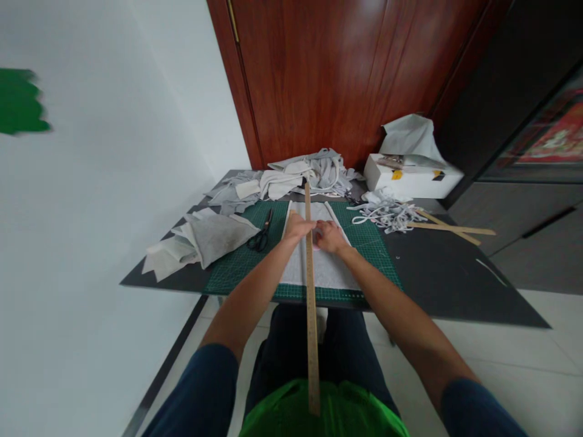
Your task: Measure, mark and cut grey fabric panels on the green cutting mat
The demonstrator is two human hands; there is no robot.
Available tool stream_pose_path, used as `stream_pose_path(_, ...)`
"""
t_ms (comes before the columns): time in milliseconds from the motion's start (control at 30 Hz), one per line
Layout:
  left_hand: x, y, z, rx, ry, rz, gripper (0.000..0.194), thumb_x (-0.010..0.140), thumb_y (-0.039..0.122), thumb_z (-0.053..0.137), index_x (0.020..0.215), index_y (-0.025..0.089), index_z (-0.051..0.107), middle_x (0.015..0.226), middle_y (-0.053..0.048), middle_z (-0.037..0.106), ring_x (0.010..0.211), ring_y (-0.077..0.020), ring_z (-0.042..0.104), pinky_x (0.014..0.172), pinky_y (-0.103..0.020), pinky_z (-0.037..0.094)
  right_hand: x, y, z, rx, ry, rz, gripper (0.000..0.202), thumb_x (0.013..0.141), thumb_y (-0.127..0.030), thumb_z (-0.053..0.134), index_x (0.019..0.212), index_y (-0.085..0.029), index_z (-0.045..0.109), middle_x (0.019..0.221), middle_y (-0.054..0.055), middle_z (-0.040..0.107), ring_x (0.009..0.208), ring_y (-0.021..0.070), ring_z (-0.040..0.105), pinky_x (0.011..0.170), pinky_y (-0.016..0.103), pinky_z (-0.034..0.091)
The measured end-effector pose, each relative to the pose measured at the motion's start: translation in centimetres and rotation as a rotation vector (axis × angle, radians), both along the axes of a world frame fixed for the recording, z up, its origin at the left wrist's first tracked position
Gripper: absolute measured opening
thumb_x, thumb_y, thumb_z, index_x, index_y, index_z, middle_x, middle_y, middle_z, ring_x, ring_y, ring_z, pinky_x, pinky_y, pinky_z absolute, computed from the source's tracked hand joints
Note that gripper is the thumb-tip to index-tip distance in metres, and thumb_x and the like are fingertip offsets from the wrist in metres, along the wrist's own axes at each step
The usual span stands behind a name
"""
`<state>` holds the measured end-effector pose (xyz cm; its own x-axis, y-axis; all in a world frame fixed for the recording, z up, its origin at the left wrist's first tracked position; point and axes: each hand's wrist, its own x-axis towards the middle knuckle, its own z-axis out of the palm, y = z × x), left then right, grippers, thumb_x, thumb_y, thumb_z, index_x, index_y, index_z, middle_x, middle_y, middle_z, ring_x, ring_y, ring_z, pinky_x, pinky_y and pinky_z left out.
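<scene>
A long wooden ruler (311,291) lies lengthwise over a light grey cloth (332,270) and sticks out past the table's front edge. My left hand (298,226) rests on the cloth at the ruler's left side, its fingertips reaching the ruler; how its fingers are set is too small to tell. Just right of the ruler is my right hand (330,236), with fingers curled over something small and pinkish that I cannot make out. Under the cloth is a green cutting mat (241,261). Black scissors (259,238) lie on the mat to the left.
Grey fabric pieces (223,233) lie at the left of the dark table (437,273). A fabric heap (314,173) fills the back edge. At the right are a white box (412,179), tangled fabric strips (389,212) and crossed wooden sticks (455,229).
</scene>
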<state>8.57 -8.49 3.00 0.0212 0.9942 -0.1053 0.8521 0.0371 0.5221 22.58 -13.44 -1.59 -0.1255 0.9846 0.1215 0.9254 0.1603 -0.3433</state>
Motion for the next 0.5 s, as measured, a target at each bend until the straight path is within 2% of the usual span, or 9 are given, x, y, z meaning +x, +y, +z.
stream_pose_path(133, 3.2, -0.7, -0.7, -0.022, -0.065, -0.013, 0.034, 0.083, 0.039, 0.078, 0.099, 0.008, 0.077, 0.097, -0.013, 0.079, 0.097, -0.025, 0.076, 0.065, -0.023, 0.05, 3.6, -0.2, -0.6, -0.006, -0.007, -0.041, 0.052, 0.095, -0.022, 0.051, 0.146, -0.021, 0.061, 0.16, 0.011, 0.052, 0.149, 0.0335, 0.042, 0.111, 0.051, 0.046)
stream_pose_path(233, 5.1, -1.1, -1.0, -0.024, -0.08, -0.02, 0.036, 0.083, 0.035, 0.077, 0.106, 0.007, 0.078, 0.103, -0.015, 0.08, 0.099, -0.0243, 0.076, 0.062, -0.021, 0.048, 5.2, -0.2, -1.0, 0.012, -0.014, -0.062, 0.052, 0.093, -0.021, 0.05, 0.143, -0.022, 0.064, 0.159, 0.01, 0.053, 0.148, 0.0332, 0.043, 0.11, 0.051, 0.048)
stream_pose_path(367, 6.9, -0.9, -1.4, -0.032, -0.066, -0.034, 0.04, 0.081, 0.035, 0.078, 0.111, 0.008, 0.078, 0.11, -0.016, 0.08, 0.105, -0.0261, 0.077, 0.064, -0.021, 0.05, 6.3, 0.2, -1.3, 0.039, -0.016, -0.064, 0.052, 0.092, -0.022, 0.051, 0.141, -0.024, 0.065, 0.157, 0.009, 0.056, 0.146, 0.0337, 0.045, 0.109, 0.05, 0.049)
stream_pose_path(500, 7.6, -0.7, -2.0, -0.018, -0.025, -0.05, 0.045, 0.081, 0.037, 0.076, 0.116, 0.009, 0.078, 0.114, -0.017, 0.08, 0.11, -0.0279, 0.076, 0.07, -0.021, 0.054, 6.6, 0.9, -1.4, 0.042, -0.012, -0.032, 0.053, 0.093, -0.026, 0.049, 0.143, -0.022, 0.064, 0.158, 0.011, 0.055, 0.146, 0.0346, 0.045, 0.111, 0.053, 0.047)
